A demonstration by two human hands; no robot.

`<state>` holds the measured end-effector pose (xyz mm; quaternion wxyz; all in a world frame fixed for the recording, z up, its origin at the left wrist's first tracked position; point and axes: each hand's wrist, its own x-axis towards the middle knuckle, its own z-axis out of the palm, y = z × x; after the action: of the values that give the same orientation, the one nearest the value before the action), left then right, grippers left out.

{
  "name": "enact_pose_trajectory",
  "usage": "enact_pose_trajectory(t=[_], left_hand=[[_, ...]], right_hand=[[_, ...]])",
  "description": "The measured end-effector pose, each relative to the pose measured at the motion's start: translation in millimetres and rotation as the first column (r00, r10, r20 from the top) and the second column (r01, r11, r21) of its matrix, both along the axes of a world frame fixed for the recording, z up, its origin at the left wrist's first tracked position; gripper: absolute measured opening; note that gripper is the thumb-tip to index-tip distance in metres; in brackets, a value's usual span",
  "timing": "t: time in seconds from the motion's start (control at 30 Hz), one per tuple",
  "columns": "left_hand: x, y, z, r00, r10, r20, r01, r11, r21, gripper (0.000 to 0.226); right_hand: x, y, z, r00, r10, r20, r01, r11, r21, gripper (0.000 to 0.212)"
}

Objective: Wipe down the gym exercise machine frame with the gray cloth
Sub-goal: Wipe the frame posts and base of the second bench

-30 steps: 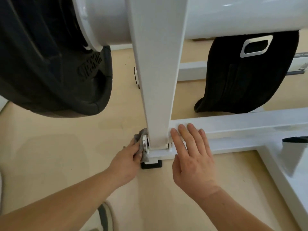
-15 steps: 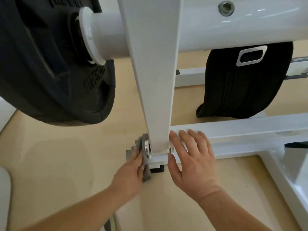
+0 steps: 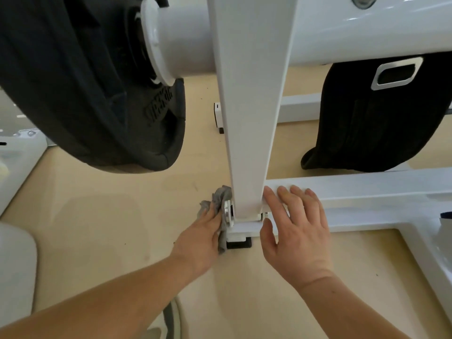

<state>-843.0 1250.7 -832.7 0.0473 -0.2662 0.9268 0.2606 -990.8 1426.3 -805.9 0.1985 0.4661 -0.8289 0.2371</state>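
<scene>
Gray cloth (image 3: 221, 204) is gripped in the curled fingers of the left hand (image 3: 199, 238) against the frame (image 3: 252, 118), lower centre; the right hand (image 3: 297, 231) is laid flat, fingers straight, beside it.

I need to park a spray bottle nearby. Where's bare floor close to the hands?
Bare floor lies left of the left hand, below the weight plate, and inside the corner of the base rail, beside the right hand. Crowded: the upright's foot, with both hands and the gray cloth.
</scene>
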Motion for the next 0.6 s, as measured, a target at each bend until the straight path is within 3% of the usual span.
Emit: enact_pose_trajectory(t=[0.07,0.17,0.2,0.33,0.4,0.47,0.6], left_hand=[[30,16,-4,0.997,-0.079,0.000,0.079,0.997,-0.019,0.066],[56,20,7,0.930,-0.336,0.152,0.331,0.942,0.056,0.051],[57,20,19,0.928,-0.332,0.171,0.321,0.943,0.089,0.047],[37,19,78,0.989,0.053,0.138,-0.078,0.980,0.183,0.029],[30,18,110,0.981,0.063,0.186,-0.109,0.963,0.246,0.026],[28,24,148,0.979,0.096,0.178,-0.144,0.947,0.285,0.028],[25,46,213,0.973,0.201,0.113,-0.230,0.892,0.389,0.021]], right_hand=[[0,0,1,1.000,0.008,0.014,-0.008,1.000,0.001,0.059],[1,3,8,0.999,0.008,0.043,-0.011,0.997,0.073,0.063],[2,4,11,0.998,0.008,0.059,-0.015,0.992,0.123,0.065],[5,10,31,0.995,-0.023,0.099,-0.013,0.937,0.349,0.074],[3,9,52,0.992,-0.030,0.126,-0.026,0.909,0.416,0.076],[-1,9,78,0.966,-0.037,0.257,-0.105,0.849,0.519,0.072],[1,12,124,0.869,-0.133,0.477,-0.194,0.796,0.574,0.047]])
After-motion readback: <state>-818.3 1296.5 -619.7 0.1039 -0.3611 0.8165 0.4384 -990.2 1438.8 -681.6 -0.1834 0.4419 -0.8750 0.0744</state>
